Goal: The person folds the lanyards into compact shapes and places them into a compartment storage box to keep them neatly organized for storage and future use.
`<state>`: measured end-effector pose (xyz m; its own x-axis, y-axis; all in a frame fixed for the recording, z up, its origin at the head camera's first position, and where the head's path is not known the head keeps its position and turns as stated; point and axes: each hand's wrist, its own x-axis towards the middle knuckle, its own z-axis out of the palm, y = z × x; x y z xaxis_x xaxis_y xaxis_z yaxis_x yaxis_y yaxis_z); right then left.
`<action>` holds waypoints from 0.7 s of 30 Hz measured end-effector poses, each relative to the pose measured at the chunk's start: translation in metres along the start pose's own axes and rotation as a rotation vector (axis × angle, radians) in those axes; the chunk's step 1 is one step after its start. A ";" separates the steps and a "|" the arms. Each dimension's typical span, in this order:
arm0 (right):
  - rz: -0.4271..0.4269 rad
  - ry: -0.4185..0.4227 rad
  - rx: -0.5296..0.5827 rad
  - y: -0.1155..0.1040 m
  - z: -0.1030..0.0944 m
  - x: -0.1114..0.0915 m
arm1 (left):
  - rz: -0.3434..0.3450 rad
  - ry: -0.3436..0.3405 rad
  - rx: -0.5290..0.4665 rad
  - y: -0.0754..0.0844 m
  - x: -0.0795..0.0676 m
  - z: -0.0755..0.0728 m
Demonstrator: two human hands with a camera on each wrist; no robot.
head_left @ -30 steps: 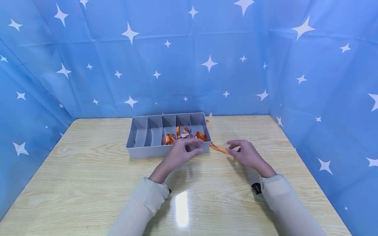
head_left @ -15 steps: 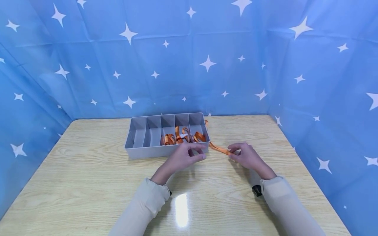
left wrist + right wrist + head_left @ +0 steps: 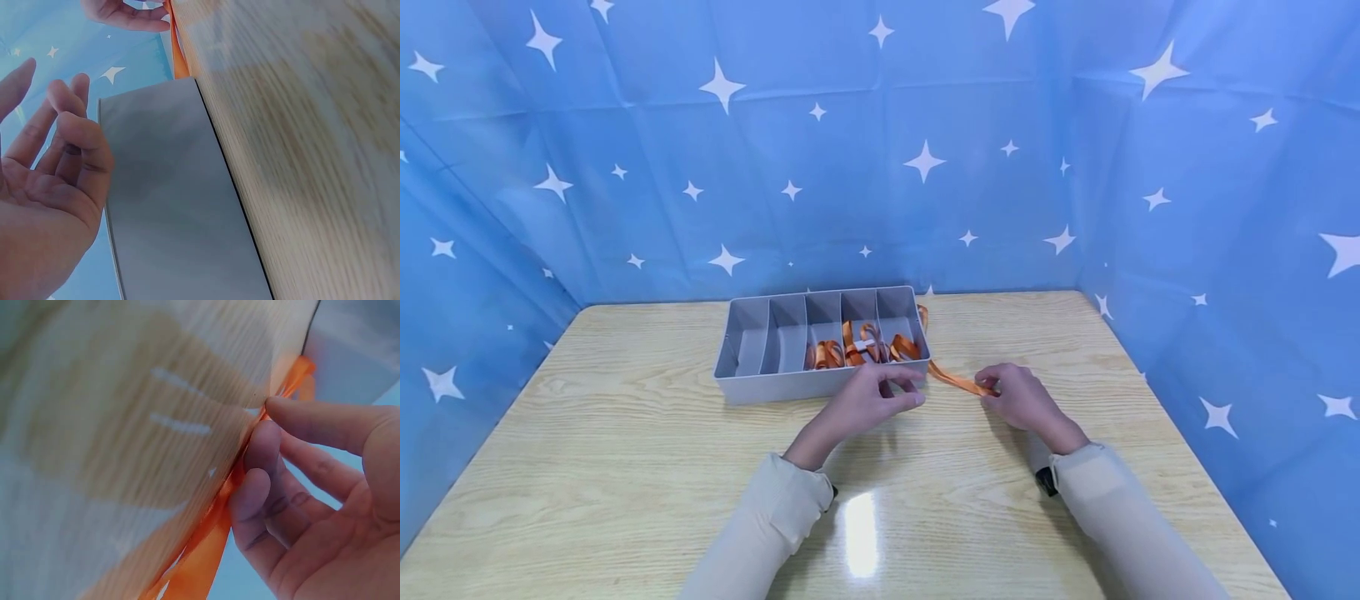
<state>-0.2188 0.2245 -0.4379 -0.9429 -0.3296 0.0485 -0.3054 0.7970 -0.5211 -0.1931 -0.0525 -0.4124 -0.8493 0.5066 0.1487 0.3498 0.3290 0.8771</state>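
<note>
A grey divided box (image 3: 782,387) stands toward the back of the table, with coiled orange ribbons (image 3: 829,354) in its right-hand compartments. A flat orange ribbon (image 3: 953,380) runs along the table from the box's right side to my right hand (image 3: 1018,396). That hand pinches it between thumb and fingertips, low over the wood; in the right wrist view two strands of ribbon (image 3: 194,562) spread past the fingers. My left hand (image 3: 865,398) hovers before the box's front wall, fingers loosely curled and holding nothing; the left wrist view shows its palm beside the grey wall (image 3: 175,187).
A small white piece (image 3: 862,345) sits among the ribbons in one compartment. Another bit of orange ribbon (image 3: 923,316) shows behind the box's right end. Blue star-printed cloth (image 3: 820,167) hangs behind the wooden table (image 3: 625,467) and along both sides.
My left hand has dropped slightly, from overlapping the box's front rim to lower before its wall. My right hand's fingers have closed on the ribbon. The head view has shifted a little.
</note>
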 end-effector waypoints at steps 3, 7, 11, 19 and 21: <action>-0.003 0.016 -0.003 0.001 0.001 0.000 | 0.002 -0.001 -0.007 -0.001 0.000 0.000; -0.003 0.020 0.016 0.002 0.002 0.002 | 0.008 -0.001 -0.003 -0.003 -0.001 -0.001; 0.025 -0.005 0.029 0.002 0.002 0.003 | 0.010 0.002 0.015 -0.003 -0.001 -0.002; 0.057 -0.039 0.029 -0.001 0.000 0.003 | -0.012 0.002 0.026 -0.001 -0.002 -0.002; 0.058 -0.050 0.042 -0.002 -0.001 0.003 | -0.019 0.000 0.018 -0.001 -0.002 -0.001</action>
<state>-0.2210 0.2227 -0.4363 -0.9507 -0.3091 -0.0251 -0.2434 0.7938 -0.5574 -0.1924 -0.0550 -0.4131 -0.8556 0.5004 0.1323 0.3410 0.3528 0.8714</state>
